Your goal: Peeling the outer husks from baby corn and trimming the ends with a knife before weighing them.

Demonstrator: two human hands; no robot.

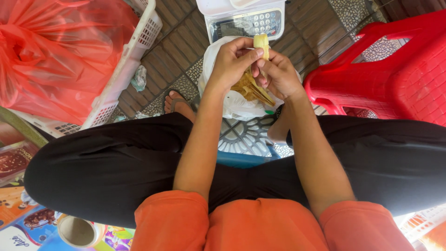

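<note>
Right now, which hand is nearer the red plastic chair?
Right. The right hand is beside the red plastic chair, just short of its edge; the left hand is farther away, across the pale yellow piece both hold.

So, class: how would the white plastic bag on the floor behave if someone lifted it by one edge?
The white plastic bag looks thin and crumpled, so probably floppy and light. The yellowish peelings heaped on it would likely slide off.
</note>
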